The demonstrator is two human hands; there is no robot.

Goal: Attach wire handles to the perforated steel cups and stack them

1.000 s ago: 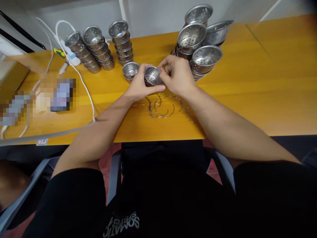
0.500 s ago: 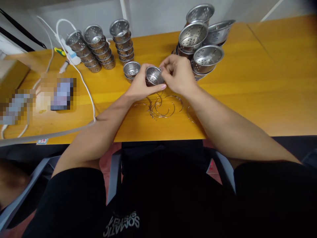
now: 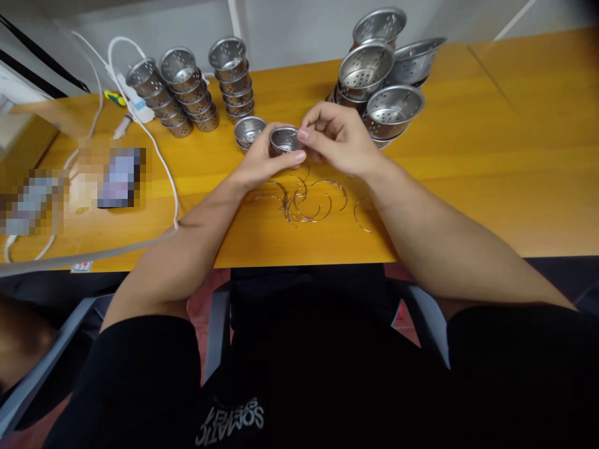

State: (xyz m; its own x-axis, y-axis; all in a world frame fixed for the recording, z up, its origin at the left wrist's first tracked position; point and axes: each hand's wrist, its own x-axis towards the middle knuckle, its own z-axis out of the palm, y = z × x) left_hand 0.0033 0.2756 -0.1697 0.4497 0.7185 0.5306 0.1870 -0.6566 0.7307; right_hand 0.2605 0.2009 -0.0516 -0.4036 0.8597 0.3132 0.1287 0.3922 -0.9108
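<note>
My left hand (image 3: 263, 156) is wrapped round a small perforated metal cup (image 3: 284, 141), its thumb along the near side. At the cup's right rim, my right hand (image 3: 337, 137) is closed in a pinch; what lies between its fingertips is too small to make out. Just below the hands, several thin curved wires (image 3: 309, 202) lie loose on the wooden table (image 3: 468, 187). Another perforated cup (image 3: 249, 131) stands just left of my left hand, partly behind it.
Stacks of small perforated cups (image 3: 180, 72) stand at the back left. Larger perforated bowls (image 3: 393, 112) are piled behind my right hand. A white cable (image 3: 161, 159) crosses the left side near a phone (image 3: 120, 178). A person's arm (image 3: 23, 343) shows at lower left.
The cup has tilted in my left hand, so less of its inside shows, and has shifted slightly left. My right thumb has moved onto the cup's rim.
</note>
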